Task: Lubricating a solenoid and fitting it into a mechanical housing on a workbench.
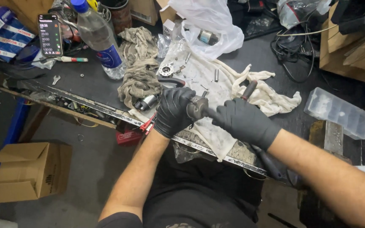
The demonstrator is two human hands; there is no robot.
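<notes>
A water bottle (100,40) and a phone (50,34) showing a timer can be seen up and left of the hands, with a grubby grey rag (139,67) bunched just above them. A clear plastic box (338,112) is parked off to the right, and a cardboard box (28,171) is sat on the floor down to the left.

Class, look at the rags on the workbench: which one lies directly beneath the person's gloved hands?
The white rag, spread flat with small metal parts on it. The grey-brown rag lies bunched up, farther left beside the water bottle.

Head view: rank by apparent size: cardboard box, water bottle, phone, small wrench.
1. cardboard box, though it sits on the floor, farther away than the bench items
2. water bottle
3. phone
4. small wrench
</notes>
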